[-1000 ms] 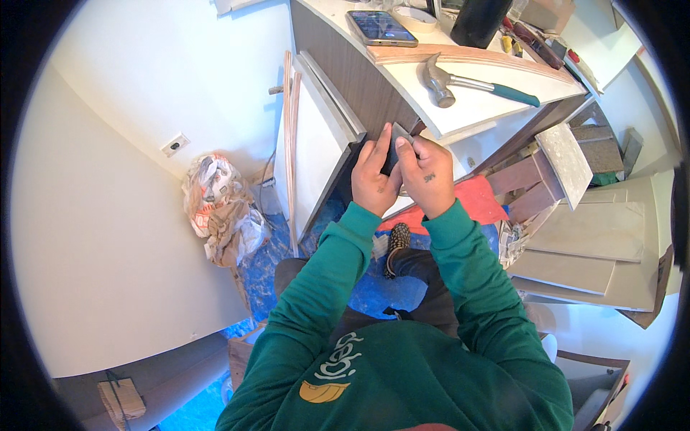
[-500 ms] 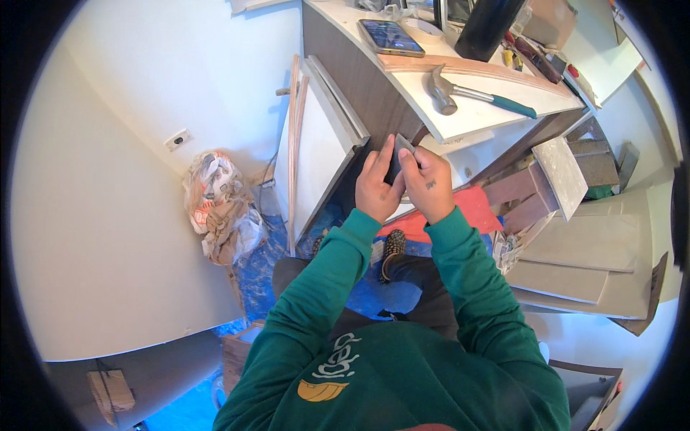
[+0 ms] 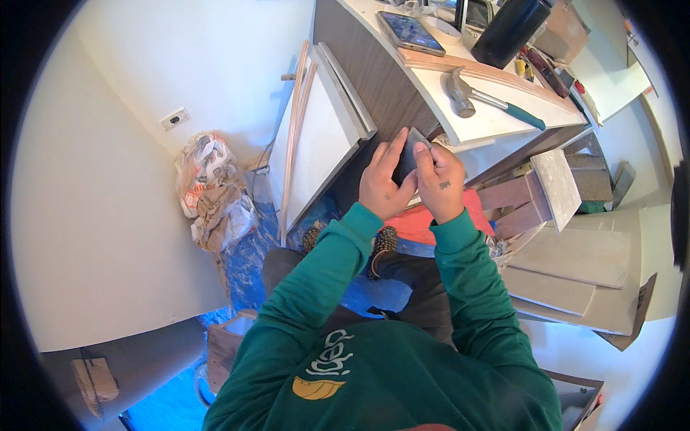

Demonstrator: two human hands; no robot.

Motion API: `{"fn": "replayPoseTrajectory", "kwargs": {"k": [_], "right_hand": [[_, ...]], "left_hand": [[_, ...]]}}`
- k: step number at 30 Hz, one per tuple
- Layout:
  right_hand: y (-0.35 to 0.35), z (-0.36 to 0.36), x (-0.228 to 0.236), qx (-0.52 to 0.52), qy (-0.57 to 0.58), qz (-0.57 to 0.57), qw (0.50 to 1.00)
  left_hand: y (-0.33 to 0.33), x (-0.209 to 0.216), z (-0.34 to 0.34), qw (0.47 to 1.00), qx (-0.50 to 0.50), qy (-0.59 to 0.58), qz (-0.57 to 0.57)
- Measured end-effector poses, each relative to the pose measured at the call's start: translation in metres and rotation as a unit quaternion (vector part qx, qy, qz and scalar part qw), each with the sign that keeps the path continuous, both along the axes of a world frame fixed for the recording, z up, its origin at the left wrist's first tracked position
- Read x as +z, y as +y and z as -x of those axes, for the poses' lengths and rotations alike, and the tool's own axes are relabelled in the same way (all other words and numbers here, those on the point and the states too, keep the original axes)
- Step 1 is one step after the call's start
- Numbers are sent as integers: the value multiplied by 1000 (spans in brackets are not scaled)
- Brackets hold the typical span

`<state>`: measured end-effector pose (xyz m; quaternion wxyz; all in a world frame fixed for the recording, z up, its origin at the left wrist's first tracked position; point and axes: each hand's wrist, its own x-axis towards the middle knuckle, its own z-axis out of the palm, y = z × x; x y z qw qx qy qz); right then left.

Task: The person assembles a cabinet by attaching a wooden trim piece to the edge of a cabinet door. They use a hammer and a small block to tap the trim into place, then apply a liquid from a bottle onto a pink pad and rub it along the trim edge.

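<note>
Both hands meet in front of me around a small, flat, dark grey piece (image 3: 411, 152); its exact kind I cannot make out. My right hand (image 3: 440, 185) grips it from the right, thumb pressed on its upper face. Against its left side lies my left hand (image 3: 384, 181), fingers straight and close together, thumb towards the right hand. The piece's lower part is hidden between the hands. Just beyond them is the corner of a white-topped bench (image 3: 460, 133), where a claw hammer (image 3: 462, 92) with a green grip lies.
A phone (image 3: 411, 32), a black bottle (image 3: 510, 32) and wooden strips (image 3: 489, 75) are on the bench. White panels (image 3: 323, 122) lean against its side. Plastic bags (image 3: 212, 190) sit by the wall at left. Cut boards (image 3: 568, 266) stand at right. Blue sheeting (image 3: 244, 269) covers the floor.
The view has shifted slightly, so the bench and hammer appear farther right. Both hands still hold the dark piece, which shows a little more of its face.
</note>
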<state>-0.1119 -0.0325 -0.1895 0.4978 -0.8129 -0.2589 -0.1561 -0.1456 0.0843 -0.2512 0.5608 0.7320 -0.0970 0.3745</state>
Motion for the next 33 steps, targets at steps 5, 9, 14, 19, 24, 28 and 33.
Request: {"fn": "replayPoseTrajectory", "kwargs": {"k": [5, 9, 14, 19, 24, 28, 33], "right_hand": [[-6, -2, -1, -1, -24, 24, 999], [-12, -9, -8, 11, -35, 33, 999], [-13, -16, -19, 56, -20, -40, 997], [-14, -16, -16, 70, -11, -22, 997], [-24, -14, -18, 92, -9, 18, 996], [-29, -1, -17, 77, 1, 70, 995], [-53, 21, -26, 86, 42, 124, 988]], "left_hand": [[13, 17, 15, 990, -52, -16, 128], [17, 49, -2, 984, 117, -133, -7], [20, 76, -11, 983, 123, -106, -91], [13, 79, -18, 981, 131, -94, -111], [9, 78, -21, 981, 137, -86, -104], [9, 78, -20, 981, 139, -84, -102], [12, 74, -17, 982, 126, -105, -93]]}}
